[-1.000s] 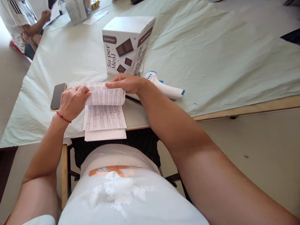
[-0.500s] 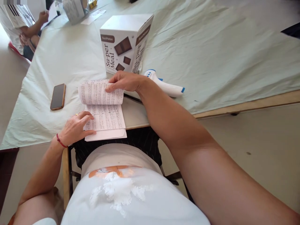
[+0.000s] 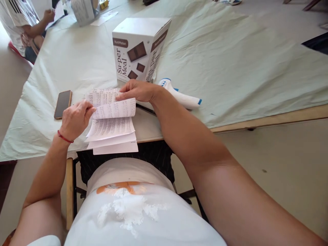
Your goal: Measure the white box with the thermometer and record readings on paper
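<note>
In the head view, the person's left hand (image 3: 78, 118) pinched the left edge of a curling page (image 3: 116, 109), while the right hand (image 3: 137, 91) gripped the upper sheets just before a white box (image 3: 151, 25). The written papers (image 3: 112, 127) overhung the near edge of the cloth-covered tabletop (image 3: 217, 68); to my eye, some looked turned back, others lay unturned beneath.

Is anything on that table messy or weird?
A little: the white rectangular paper sheets with dark writing look askew. Their lower edges are staggered, the lowest poking past the near edge of the pale-green cloth-covered table, and upper pages curl between the bare left hand and bare right hand. I see nothing spilled.
</note>
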Tool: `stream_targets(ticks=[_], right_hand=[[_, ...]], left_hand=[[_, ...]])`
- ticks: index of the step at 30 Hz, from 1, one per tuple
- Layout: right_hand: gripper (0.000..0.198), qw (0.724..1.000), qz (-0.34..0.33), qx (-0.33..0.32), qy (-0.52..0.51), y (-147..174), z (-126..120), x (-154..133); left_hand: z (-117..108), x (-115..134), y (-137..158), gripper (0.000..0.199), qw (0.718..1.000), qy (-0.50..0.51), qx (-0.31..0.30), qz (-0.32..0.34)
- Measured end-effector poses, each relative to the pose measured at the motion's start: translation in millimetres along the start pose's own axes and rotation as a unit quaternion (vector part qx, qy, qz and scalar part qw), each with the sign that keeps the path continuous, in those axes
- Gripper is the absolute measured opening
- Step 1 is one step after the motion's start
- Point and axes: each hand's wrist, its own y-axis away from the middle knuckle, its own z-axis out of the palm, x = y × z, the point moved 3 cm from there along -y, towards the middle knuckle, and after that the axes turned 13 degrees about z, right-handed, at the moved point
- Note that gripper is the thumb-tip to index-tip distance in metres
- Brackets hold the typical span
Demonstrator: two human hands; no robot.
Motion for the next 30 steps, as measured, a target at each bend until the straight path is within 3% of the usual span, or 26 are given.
stream_targets(ticks=[4,8,10,12,13,16,18,24,27,30], right_hand=[[0.051,1.000,-0.002,-0.010,-0.017,2.2,1.5,-1.8],[0.025,0.999,0.020,-0.045,0.014,2.3,1.6,-2.1],[0.016,0.999,0.031,-0.035,0.016,2.0,0.4,-2.4],[0.011,0.999,0.041,-0.006,0.009,2.0,-1.2,-2.8],[0.010,0.999,0.044,0.012,0.004,2.2,-1.9,-3.0],[0.014,0.998,0.041,0.050,-0.002,2.8,-3.0,-3.1],[0.016,0.998,0.033,0.059,-0.003,2.6,-2.8,-2.8],[0.016,0.995,0.047,0.088,-0.032,1.6,0.1,-2.1],[0.016,0.994,0.052,0.090,-0.040,1.5,1.3,-1.9],[0.015,0.996,0.043,0.074,-0.024,0.4,0.8,-1.2]], left_hand=[[6.0,-7.3,-18.6,0.047,0.999,-0.047,0.003,-0.021],[9.9,-5.6,-21.8,0.043,0.997,-0.036,0.053,-0.043],[5.9,-0.9,-13.4,0.039,0.992,-0.029,0.118,-0.046],[3.3,6.3,0.6,0.037,0.990,-0.003,0.143,-0.011],[4.2,10.4,8.6,0.039,0.992,0.023,0.123,0.022],[15.0,21.1,35.4,0.051,0.986,0.098,-0.016,0.132],[21.9,22.4,50.6,0.055,0.980,0.105,-0.067,0.153],[27.3,17.8,55.6,0.030,0.983,0.109,-0.073,0.129],[22.7,12.3,42.3,0.029,0.985,0.128,-0.053,0.106],[14.0,0.0,25.1,0.036,0.996,0.082,0.000,0.046]])
